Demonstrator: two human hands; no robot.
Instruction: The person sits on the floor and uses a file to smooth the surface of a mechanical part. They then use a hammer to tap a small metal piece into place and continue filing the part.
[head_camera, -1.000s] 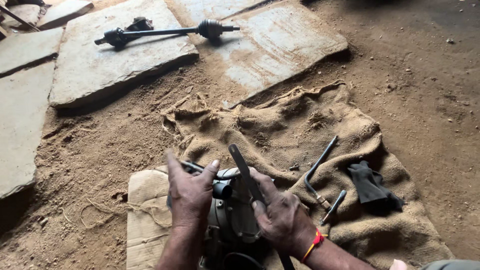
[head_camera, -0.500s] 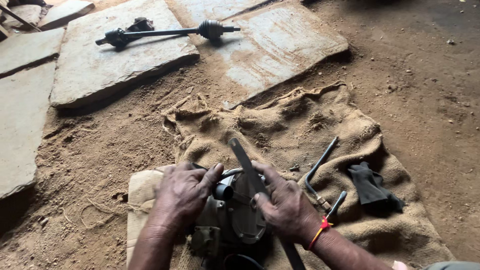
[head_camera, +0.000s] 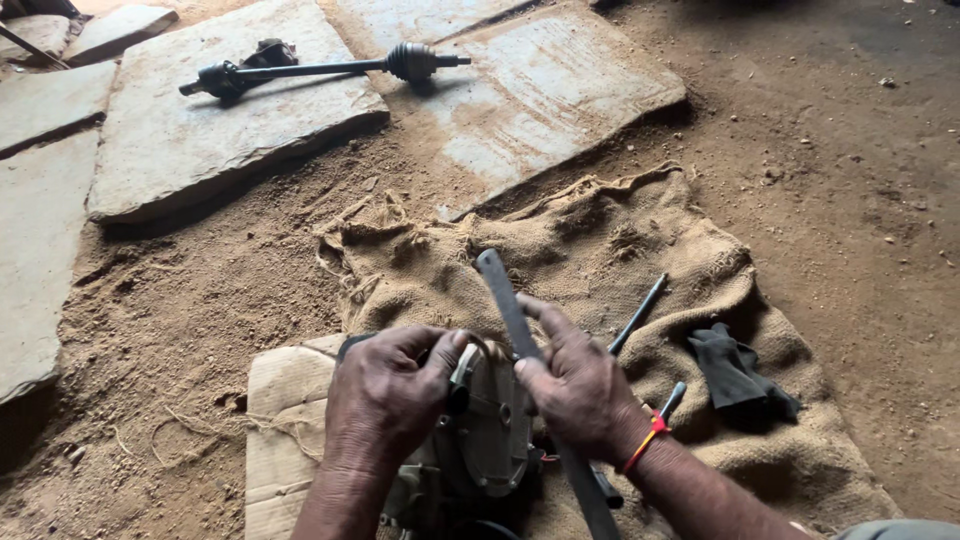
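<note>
A grey metal housing (head_camera: 492, 430) stands on a piece of cardboard (head_camera: 285, 430) at the bottom centre. My left hand (head_camera: 385, 395) wraps over its upper left edge, fingers curled onto the rim. My right hand (head_camera: 580, 385) presses a long flat metal bar (head_camera: 502, 295) against the housing's right side; the bar slants up to the left and runs down past my wrist. A red and yellow thread band circles my right wrist.
Burlap sacking (head_camera: 600, 240) covers the dirt. On it lie a thin metal rod (head_camera: 638, 315), a small tool (head_camera: 671, 400) and a black rubber piece (head_camera: 735, 375). A drive shaft (head_camera: 320, 70) rests on stone slabs (head_camera: 200, 140) at the top left.
My left hand has shifted from lying flat on the housing to curling over its upper edge. The right hand and the bar have moved only slightly.
</note>
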